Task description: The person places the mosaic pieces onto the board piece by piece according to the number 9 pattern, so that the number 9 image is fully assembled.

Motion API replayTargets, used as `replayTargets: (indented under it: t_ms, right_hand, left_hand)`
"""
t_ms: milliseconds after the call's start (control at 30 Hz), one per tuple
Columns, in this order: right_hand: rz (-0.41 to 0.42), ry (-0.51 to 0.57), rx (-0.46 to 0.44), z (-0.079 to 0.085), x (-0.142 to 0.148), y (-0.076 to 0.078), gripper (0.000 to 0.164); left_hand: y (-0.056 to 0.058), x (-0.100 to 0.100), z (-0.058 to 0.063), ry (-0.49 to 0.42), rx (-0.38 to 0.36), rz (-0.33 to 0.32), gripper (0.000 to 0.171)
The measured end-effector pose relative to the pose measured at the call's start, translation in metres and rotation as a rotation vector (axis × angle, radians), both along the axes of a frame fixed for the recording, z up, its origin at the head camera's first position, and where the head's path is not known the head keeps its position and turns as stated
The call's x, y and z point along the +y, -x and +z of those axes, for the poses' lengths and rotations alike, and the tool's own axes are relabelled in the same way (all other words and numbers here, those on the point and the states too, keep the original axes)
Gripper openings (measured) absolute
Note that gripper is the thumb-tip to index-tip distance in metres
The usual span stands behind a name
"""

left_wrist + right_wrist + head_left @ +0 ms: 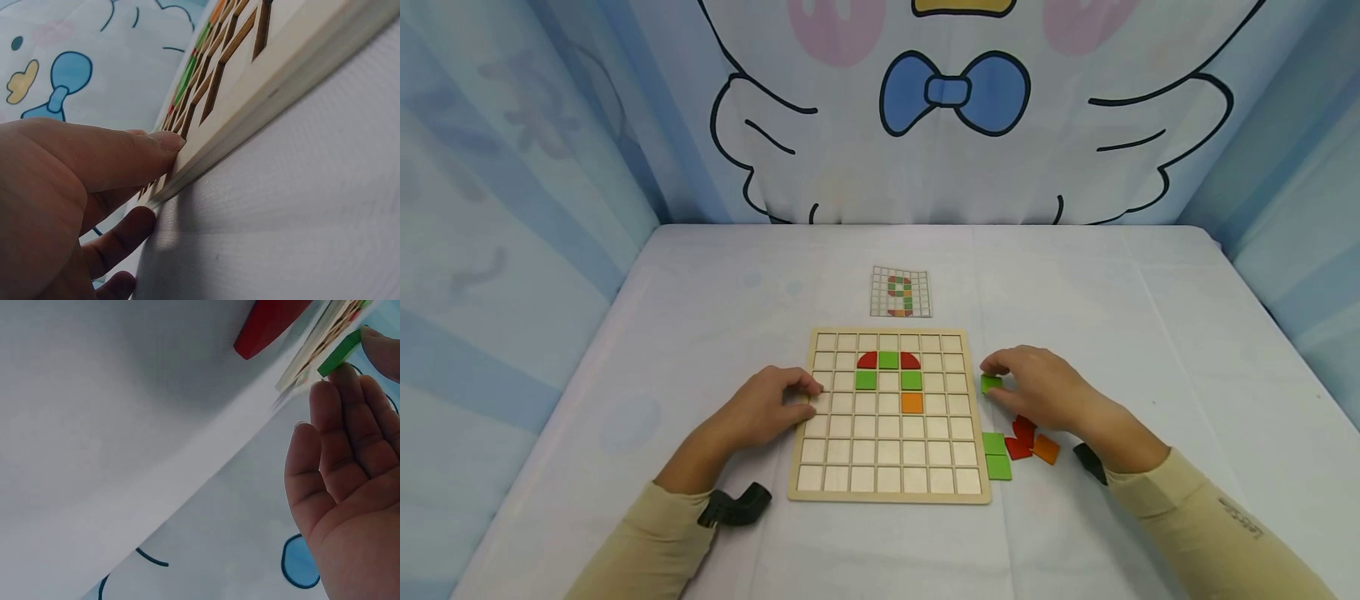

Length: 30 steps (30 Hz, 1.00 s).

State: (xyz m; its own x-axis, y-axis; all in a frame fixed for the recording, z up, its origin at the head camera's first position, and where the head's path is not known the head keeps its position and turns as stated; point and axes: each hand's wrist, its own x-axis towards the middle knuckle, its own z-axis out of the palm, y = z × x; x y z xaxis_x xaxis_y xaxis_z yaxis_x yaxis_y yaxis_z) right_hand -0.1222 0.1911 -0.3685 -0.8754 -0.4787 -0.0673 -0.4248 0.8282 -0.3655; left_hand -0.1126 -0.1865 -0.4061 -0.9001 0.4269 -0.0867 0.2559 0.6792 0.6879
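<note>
My right hand (1041,387) pinches a green square tile (991,383) between thumb and fingers, just off the right edge of the wooden grid board (887,497). In the right wrist view the green tile (340,353) sits at the fingertips. My left hand (763,408) rests on the board's left rim; the left wrist view has the thumb (159,147) lying on that rim, other fingers loosely bent beside it. In the board's cells lie two red rounded tiles (867,361), several green squares (888,360) and one orange square (912,403).
Right of the board lie two green squares (997,455), red pieces (1023,431) and an orange square (1045,449). Behind the board is a small card (900,292) printed with a coloured grid pattern. White cloth (1075,275) covers the table; a cartoon curtain (955,167) hangs behind.
</note>
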Motion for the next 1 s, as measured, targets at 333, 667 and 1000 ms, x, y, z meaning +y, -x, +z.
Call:
replayTargets:
  t_ms: [333, 667, 1000]
  right_hand:
    - [0.020, -0.007, -0.005, 0.004, -0.015, 0.003, 0.027]
    - [0.063, -0.013, -0.002, 0.007, -0.033, 0.007, 0.027]
    - [0.108, -0.004, -0.002, 0.007, -0.050, 0.010, 0.024]
  left_hand:
    - [0.000, 0.000, 0.001, 0.009, 0.000, -0.004, 0.012]
    - [0.000, 0.001, 0.002, 0.011, -0.004, 0.000, 0.012]
    - [0.000, 0.001, 0.002, 0.019, -0.004, -0.004, 0.012]
